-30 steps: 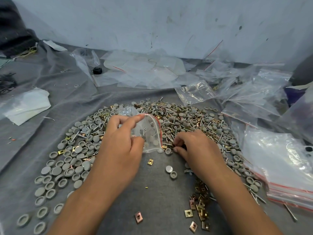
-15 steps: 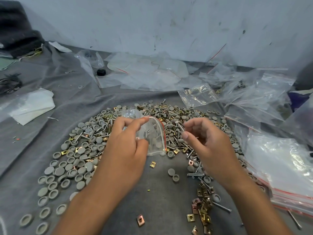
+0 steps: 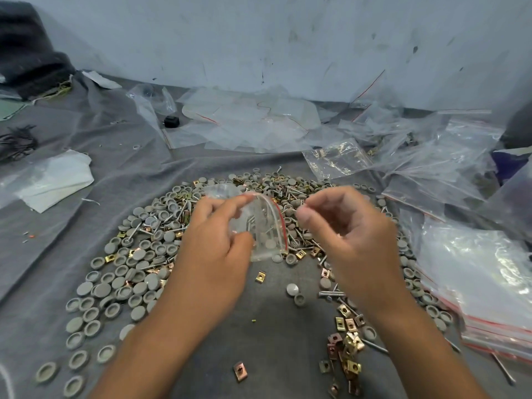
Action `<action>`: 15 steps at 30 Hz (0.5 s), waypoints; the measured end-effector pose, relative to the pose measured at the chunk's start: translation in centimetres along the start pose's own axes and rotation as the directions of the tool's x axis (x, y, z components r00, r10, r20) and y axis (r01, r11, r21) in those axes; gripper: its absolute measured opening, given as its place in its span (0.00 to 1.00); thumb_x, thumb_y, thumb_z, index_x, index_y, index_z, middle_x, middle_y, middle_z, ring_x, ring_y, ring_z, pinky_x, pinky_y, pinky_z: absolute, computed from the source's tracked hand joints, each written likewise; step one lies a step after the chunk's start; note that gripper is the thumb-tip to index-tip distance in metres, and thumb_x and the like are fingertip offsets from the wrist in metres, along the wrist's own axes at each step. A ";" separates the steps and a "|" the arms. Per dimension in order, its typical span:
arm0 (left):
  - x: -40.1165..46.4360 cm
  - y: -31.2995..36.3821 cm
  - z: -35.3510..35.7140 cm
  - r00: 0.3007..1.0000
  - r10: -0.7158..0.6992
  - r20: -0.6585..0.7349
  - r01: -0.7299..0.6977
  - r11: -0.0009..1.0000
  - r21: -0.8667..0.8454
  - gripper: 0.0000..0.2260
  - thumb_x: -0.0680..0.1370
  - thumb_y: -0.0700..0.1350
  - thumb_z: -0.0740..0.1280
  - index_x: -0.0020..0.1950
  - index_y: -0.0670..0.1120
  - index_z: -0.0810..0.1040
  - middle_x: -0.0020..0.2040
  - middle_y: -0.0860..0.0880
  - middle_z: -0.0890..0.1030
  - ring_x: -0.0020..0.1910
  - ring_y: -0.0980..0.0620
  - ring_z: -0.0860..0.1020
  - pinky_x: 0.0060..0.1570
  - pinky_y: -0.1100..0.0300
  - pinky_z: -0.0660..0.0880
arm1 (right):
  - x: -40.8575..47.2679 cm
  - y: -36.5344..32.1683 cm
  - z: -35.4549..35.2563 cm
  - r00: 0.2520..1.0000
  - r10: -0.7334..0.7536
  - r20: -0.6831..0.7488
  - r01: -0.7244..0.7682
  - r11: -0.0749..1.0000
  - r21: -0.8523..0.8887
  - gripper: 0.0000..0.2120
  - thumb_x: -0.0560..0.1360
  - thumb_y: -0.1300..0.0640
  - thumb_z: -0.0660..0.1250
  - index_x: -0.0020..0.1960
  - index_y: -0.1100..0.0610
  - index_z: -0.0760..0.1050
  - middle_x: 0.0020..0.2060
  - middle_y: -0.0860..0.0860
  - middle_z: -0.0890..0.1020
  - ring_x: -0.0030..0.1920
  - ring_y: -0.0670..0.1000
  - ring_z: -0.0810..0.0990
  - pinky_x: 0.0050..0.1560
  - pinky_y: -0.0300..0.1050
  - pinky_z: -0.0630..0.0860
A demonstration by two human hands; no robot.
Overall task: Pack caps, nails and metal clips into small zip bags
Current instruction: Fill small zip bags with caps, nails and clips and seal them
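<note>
Head view: zip bag (image 3: 266,226), small, clear, with a red seal strip along its mouth, is held above the grey cloth (image 3: 273,326) near the middle of the scene, its mouth bowed open toward the right. Caps and nails show through its wall. Left hand (image 3: 218,249) grips the bag, forefinger along the top edge and thumb against the near side. Right hand (image 3: 348,228) is raised just right of the mouth, fingers curled with thumb and forefinger pinched together; a thin nail-like line at the fingertips is too blurred to confirm. Under and beyond both hands lies a wide heap of grey caps (image 3: 138,266), mixed toward the far right with nails (image 3: 290,191). Brass and copper-coloured clips (image 3: 347,345) lie in a loose cluster near the right forearm, with single clips scattered about. Stacked zip bags (image 3: 486,289) sit at the right edge, and crumpled clear plastic (image 3: 253,125) lies far, against the wall (image 3: 288,38).
</note>
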State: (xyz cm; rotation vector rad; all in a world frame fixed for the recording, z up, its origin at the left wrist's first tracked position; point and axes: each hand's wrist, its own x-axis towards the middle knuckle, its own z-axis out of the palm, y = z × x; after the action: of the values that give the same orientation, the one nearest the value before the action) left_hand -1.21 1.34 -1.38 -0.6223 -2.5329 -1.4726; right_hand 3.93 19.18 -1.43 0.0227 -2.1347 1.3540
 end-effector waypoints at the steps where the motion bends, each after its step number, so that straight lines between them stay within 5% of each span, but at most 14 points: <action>1: 0.2 -0.1 -0.2 0.998 -0.047 -0.030 0.044 0.995 -0.092 0.22 0.79 0.38 0.61 0.68 0.59 0.76 0.52 0.60 0.74 0.40 0.58 0.77 0.41 0.67 0.76 | 0.4 0.6 -0.6 0.999 0.033 -0.031 -0.034 0.999 -0.032 0.03 0.77 0.49 0.73 0.49 0.46 0.79 0.41 0.43 0.84 0.41 0.45 0.83 0.39 0.34 0.78; 3: 0.6 0.1 -0.9 0.977 -0.190 -0.098 0.145 0.926 -0.349 0.23 0.81 0.38 0.60 0.63 0.65 0.78 0.51 0.62 0.80 0.37 0.50 0.78 0.41 0.44 0.81 | 0.9 2.0 -1.7 0.992 0.123 0.008 -0.118 0.967 -0.227 0.04 0.77 0.51 0.73 0.49 0.44 0.78 0.40 0.41 0.83 0.43 0.39 0.81 0.40 0.29 0.75; 4: 0.6 0.1 -1.3 0.968 -0.209 -0.137 0.141 0.908 -0.394 0.23 0.81 0.38 0.60 0.62 0.66 0.78 0.51 0.63 0.80 0.36 0.50 0.77 0.39 0.44 0.80 | 1.0 2.8 -2.0 0.977 0.194 0.085 -0.151 0.921 -0.359 0.05 0.77 0.51 0.73 0.48 0.42 0.78 0.40 0.39 0.81 0.43 0.36 0.80 0.39 0.27 0.74; 7: 0.4 0.0 -1.5 0.980 -0.032 -0.195 0.005 0.991 -0.137 0.23 0.80 0.38 0.61 0.67 0.64 0.76 0.54 0.56 0.75 0.33 0.61 0.71 0.38 0.67 0.71 | 0.5 4.4 -1.7 0.894 0.363 0.263 -0.108 0.743 -0.660 0.06 0.76 0.47 0.73 0.49 0.39 0.77 0.43 0.36 0.79 0.42 0.37 0.77 0.40 0.32 0.71; 11: 0.3 0.0 -0.8 0.984 0.051 -0.169 -0.042 0.997 0.058 0.22 0.79 0.37 0.61 0.71 0.51 0.75 0.53 0.55 0.70 0.43 0.63 0.72 0.45 0.77 0.66 | 0.0 5.1 -0.7 0.875 0.366 0.316 0.030 0.611 -0.791 0.12 0.76 0.40 0.70 0.59 0.39 0.77 0.52 0.37 0.77 0.55 0.43 0.73 0.51 0.43 0.74; 15: 0.2 0.1 -0.9 0.993 0.021 -0.115 -0.012 0.996 0.087 0.23 0.79 0.37 0.61 0.72 0.51 0.74 0.55 0.54 0.70 0.50 0.67 0.71 0.48 0.80 0.63 | -0.1 4.9 -0.4 0.885 0.306 0.351 0.121 0.576 -0.808 0.10 0.79 0.41 0.67 0.58 0.41 0.78 0.52 0.38 0.78 0.55 0.45 0.71 0.47 0.42 0.70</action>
State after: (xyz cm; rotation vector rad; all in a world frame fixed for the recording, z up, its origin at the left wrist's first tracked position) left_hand -1.46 0.62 -0.78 -0.5279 -2.4816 -1.3449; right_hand 2.66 21.85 -5.37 -0.1675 -3.0324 0.2553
